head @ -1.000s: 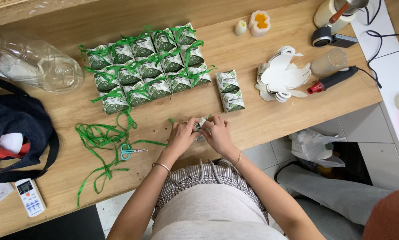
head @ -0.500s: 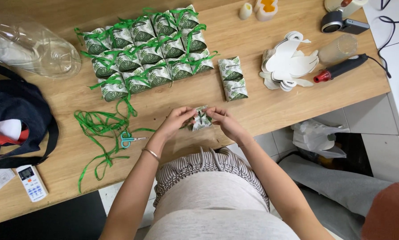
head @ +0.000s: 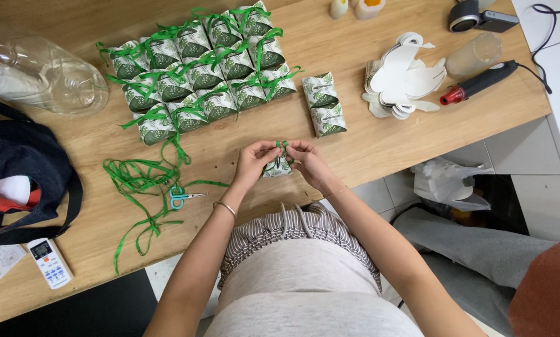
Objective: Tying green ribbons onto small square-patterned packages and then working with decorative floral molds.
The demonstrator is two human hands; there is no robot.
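Person seen from above, bare-armed, wearing a pale grey top over a grey-and-white striped waistband [head: 299, 228], with a thin metal bangle [head: 225, 207] on the left wrist.

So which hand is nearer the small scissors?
Left. The left hand is just up-right of the scissors; the right hand sits farther right, beyond the held box.

Clear plastic jug [head: 39, 78], dark bag [head: 18, 175], remote control [head: 50, 262], white card cutouts [head: 402, 75], red-tipped glue gun [head: 480, 82]

Bright, even light; soft shadows; sharp focus.
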